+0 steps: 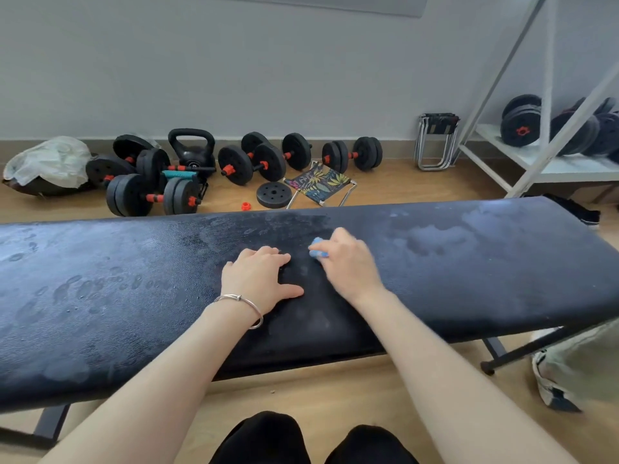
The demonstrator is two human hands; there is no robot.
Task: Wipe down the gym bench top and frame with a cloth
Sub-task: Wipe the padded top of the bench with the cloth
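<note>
Blue cloth (316, 249) gripped in right hand (350, 266) on bench top (134, 296) — left hand (261, 279) flat beside.

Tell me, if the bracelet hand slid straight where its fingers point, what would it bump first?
Probably nothing on the bench top. The left hand would slide just left of the blue cloth held by the right hand and reach the far edge. Beyond, a weight plate lies lower, on the floor.

- The left grip (259, 279), centre of frame: palm down, fingers straight and spread, thumb out to the right; thin bangle (241, 304) on the wrist.
- The right grip (346, 264), just right of it: fingers curled round a blue cloth (316, 249), blurred.
- Both bare forearms (167, 373) reach in from the lower edge.
</note>
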